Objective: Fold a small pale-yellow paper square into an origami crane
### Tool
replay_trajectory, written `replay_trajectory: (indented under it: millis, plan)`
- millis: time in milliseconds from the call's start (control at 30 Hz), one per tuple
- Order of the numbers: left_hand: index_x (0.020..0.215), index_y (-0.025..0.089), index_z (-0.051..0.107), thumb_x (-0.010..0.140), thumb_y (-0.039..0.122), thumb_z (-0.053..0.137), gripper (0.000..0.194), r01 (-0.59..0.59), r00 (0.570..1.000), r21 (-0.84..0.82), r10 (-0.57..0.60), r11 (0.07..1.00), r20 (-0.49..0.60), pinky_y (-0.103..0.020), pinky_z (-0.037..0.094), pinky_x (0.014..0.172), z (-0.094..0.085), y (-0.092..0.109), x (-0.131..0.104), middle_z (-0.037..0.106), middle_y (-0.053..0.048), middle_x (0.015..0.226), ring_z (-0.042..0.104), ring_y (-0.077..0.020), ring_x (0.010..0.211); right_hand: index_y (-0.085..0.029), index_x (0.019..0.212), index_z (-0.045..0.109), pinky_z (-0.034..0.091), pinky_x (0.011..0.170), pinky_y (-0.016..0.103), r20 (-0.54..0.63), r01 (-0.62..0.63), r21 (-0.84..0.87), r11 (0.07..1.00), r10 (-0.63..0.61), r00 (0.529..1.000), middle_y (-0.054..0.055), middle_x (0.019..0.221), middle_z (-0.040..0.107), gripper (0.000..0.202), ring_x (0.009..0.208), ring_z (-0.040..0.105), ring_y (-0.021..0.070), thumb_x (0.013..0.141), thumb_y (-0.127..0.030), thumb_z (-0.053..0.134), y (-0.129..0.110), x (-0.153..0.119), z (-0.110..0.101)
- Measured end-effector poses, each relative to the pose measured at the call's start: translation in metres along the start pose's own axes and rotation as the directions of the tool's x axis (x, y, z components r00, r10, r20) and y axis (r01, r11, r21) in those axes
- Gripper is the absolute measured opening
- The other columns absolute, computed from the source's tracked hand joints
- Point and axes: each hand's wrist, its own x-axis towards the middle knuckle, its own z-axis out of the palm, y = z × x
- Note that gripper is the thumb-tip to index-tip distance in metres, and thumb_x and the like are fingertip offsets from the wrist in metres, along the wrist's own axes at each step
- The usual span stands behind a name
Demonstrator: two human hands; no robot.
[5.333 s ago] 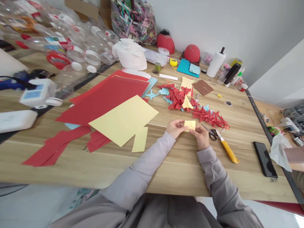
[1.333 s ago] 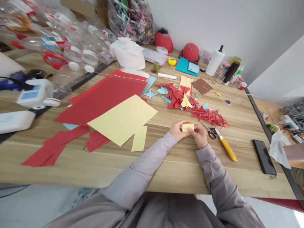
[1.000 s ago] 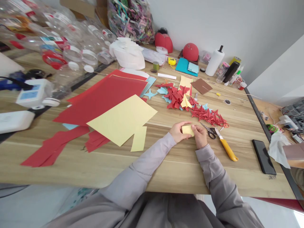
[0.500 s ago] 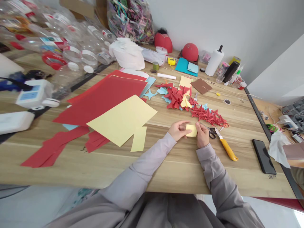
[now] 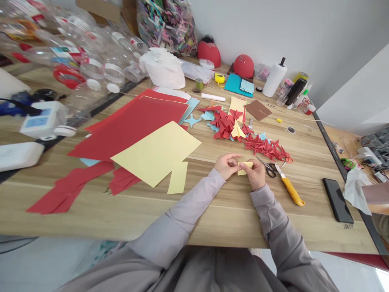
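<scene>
Here you are, holding a small yellow paper (image 5: 242,172) over the bench (image 5: 225,219), between both hands. Your right grip (image 5: 257,173) is closing tight on it, thumb pressing across its face. Your left grip (image 5: 225,166) is curling loosely at the paper's left edge, thumb meeting it. Scissors (image 5: 270,171) are lying just beside your right grip, and folded red stars (image 5: 224,125) are clustering beyond.

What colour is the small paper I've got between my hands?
Pale yellow: the small paper shows best, though partly covered, in the head view.
</scene>
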Motion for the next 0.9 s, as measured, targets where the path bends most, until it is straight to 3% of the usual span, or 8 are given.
replay_trajectory:
  millis: [333, 533, 733, 900]
  plan:
    - [0.103, 0.009, 0.058, 0.048, 0.018, 0.076, 0.058, 0.028, 0.998, -0.051, -0.025, 0.998, 0.059, -0.021, 0.041, 0.054, -0.004, 0.0, 0.002, 0.053, 0.008, 0.048, 0.049, -0.0061, 0.046, -0.017, 0.05, 0.044, 0.024, 0.044, 0.023, -0.063, -0.015, 0.006, 1.0, 0.015, 0.998, -0.005, 0.047, 0.035, 0.044, 0.046, 0.029, 0.0071, 0.071, -0.053, 0.057, -0.002, 0.001, -0.001]
    - [0.102, 0.007, 0.057, 0.047, 0.022, 0.077, 0.06, 0.077, 0.995, -0.11, -0.068, 0.991, 0.077, -0.024, 0.045, 0.052, -0.003, 0.003, 0.001, 0.055, 0.007, 0.049, 0.053, -0.0091, 0.044, -0.018, 0.05, 0.041, 0.024, 0.041, 0.023, -0.113, -0.022, 0.067, 0.998, 0.029, 0.993, -0.005, 0.046, 0.036, 0.048, 0.044, 0.029, 0.0072, 0.076, -0.058, 0.049, -0.003, 0.001, 0.0]
    - [0.093, 0.008, 0.061, 0.046, 0.027, 0.078, 0.053, 0.088, 0.994, -0.116, -0.095, 0.989, -0.05, -0.023, 0.043, 0.044, -0.004, 0.01, 0.003, 0.06, 0.002, 0.052, 0.054, -0.0103, 0.044, -0.017, 0.061, 0.054, 0.031, 0.041, 0.023, -0.11, -0.045, 0.14, 0.989, 0.061, 0.992, -0.001, 0.049, 0.047, 0.049, 0.044, 0.037, 0.0091, 0.078, -0.061, 0.043, -0.002, 0.004, -0.001]
    - [0.087, 0.01, 0.063, 0.049, 0.033, 0.077, 0.047, 0.0, 0.983, -0.122, -0.023, 0.993, -0.18, -0.018, 0.032, 0.035, -0.008, 0.009, 0.007, 0.06, 0.001, 0.054, 0.053, -0.0095, 0.044, -0.017, 0.076, 0.064, 0.038, 0.048, 0.024, -0.026, -0.042, 0.209, 0.977, 0.049, 0.998, 0.0, 0.062, 0.06, 0.027, 0.053, 0.05, 0.0114, 0.066, -0.042, 0.068, -0.002, 0.004, -0.002]
